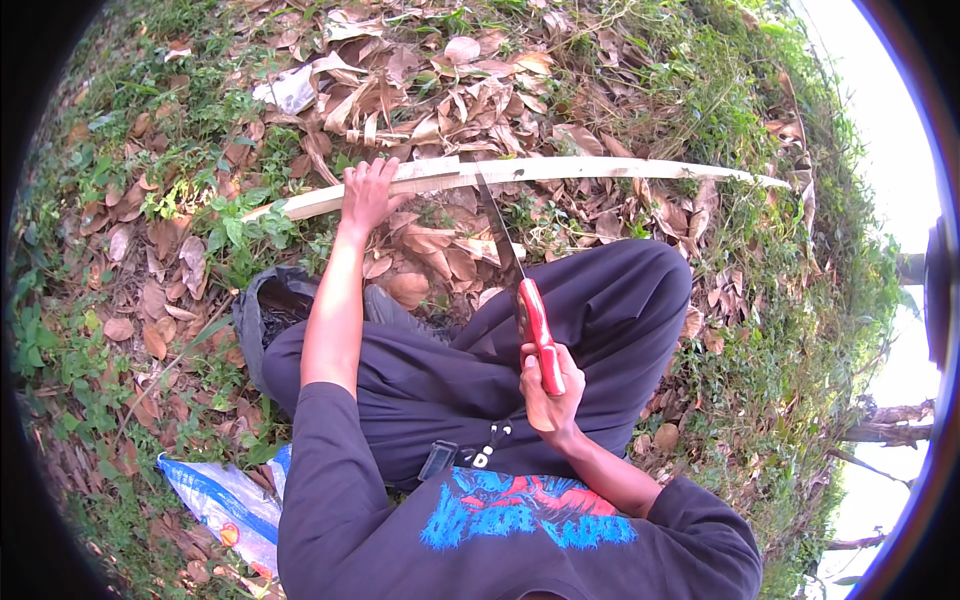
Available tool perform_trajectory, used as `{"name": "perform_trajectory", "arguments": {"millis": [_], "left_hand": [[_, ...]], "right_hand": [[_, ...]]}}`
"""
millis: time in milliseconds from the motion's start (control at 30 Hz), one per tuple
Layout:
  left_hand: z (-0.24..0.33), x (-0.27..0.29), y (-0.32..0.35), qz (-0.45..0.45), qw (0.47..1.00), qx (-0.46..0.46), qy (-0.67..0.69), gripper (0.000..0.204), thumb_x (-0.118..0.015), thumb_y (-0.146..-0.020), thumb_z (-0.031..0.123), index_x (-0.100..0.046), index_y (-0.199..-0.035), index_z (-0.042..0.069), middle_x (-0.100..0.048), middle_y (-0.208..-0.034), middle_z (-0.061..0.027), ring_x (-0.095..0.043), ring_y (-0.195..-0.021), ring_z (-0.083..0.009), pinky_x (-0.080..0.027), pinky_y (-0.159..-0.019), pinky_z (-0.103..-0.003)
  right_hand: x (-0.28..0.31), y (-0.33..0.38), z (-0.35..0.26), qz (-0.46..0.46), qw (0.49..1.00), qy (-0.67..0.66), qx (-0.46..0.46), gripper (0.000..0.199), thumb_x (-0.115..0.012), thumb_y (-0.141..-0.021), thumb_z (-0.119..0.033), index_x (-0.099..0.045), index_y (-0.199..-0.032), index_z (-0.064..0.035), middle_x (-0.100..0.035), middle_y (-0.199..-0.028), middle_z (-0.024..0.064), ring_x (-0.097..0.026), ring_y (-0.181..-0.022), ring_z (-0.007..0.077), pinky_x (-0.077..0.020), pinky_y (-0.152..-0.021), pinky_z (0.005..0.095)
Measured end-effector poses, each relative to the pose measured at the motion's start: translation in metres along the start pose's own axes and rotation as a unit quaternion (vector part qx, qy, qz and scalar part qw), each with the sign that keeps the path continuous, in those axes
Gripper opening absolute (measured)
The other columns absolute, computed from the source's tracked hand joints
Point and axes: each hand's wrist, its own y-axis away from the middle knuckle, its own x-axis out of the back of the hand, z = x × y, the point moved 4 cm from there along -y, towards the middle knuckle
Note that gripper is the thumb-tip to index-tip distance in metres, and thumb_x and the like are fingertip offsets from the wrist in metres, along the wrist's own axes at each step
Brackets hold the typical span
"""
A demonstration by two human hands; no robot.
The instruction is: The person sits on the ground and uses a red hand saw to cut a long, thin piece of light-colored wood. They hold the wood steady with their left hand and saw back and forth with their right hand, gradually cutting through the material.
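Observation:
A long, pale wooden strip (590, 168) lies crosswise in front of me, bowed by the lens. My left hand (368, 195) is closed over its left part, where a shorter pale edge seems to lie along it. In my right hand (553, 392) is a hand saw (500, 231), its red handle (536, 318) gripped above my lap. The dark blade slants up and away, and its far end meets the strip just right of my left hand. Whether the teeth have cut into the wood cannot be made out.
Dry brown leaves (420, 90) and green weeds cover the ground. My crossed legs (600, 300) in dark trousers lie below the strip. A black plastic bag (262, 310) sits by my left knee, with a blue-and-white sack (225, 505) at lower left. Branches (890, 425) show at far right.

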Motion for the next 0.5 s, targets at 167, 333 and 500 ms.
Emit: {"name": "perform_trajectory", "arguments": {"millis": [167, 333, 500], "left_hand": [[0.001, -0.002, -0.001, -0.005, 1.000, 0.003, 0.001, 0.077, -0.072, -0.077, 0.063, -0.058, -0.133, 0.012, -0.062, -0.110, -0.0064, -0.058, -0.098, -0.0259, -0.042, -0.086, -0.044], [0.000, -0.002, -0.001, 0.008, 1.000, -0.002, 0.005, 0.076, -0.072, -0.077, 0.063, -0.058, -0.132, 0.012, -0.063, -0.109, -0.0071, -0.058, -0.098, -0.0261, -0.042, -0.086, -0.043], [0.002, 0.001, -0.001, -0.006, 1.000, 0.001, 0.003, 0.075, -0.072, -0.077, 0.062, -0.059, -0.131, 0.012, -0.063, -0.111, -0.0075, -0.058, -0.099, -0.0262, -0.041, -0.086, -0.043]], "right_hand": [[-0.008, -0.004, 0.008, -0.012, 1.000, -0.003, -0.001, 0.013, -0.064, -0.093, -0.005, -0.066, -0.104, 0.0015, -0.055, -0.063, -0.0045, -0.048, -0.053, 0.0011, -0.0401, -0.050, 0.0202], [-0.018, -0.009, 0.003, -0.028, 1.000, 0.005, 0.002, 0.012, -0.065, -0.093, -0.006, -0.065, -0.103, 0.0007, -0.057, -0.062, -0.0021, -0.053, -0.053, 0.0022, -0.0427, -0.051, 0.0207], [-0.019, -0.009, -0.005, -0.046, 0.999, 0.005, 0.002, 0.010, -0.060, -0.097, -0.005, -0.062, -0.104, 0.0022, -0.055, -0.065, -0.0053, -0.050, -0.054, 0.0005, -0.0396, -0.051, 0.0185]]}}
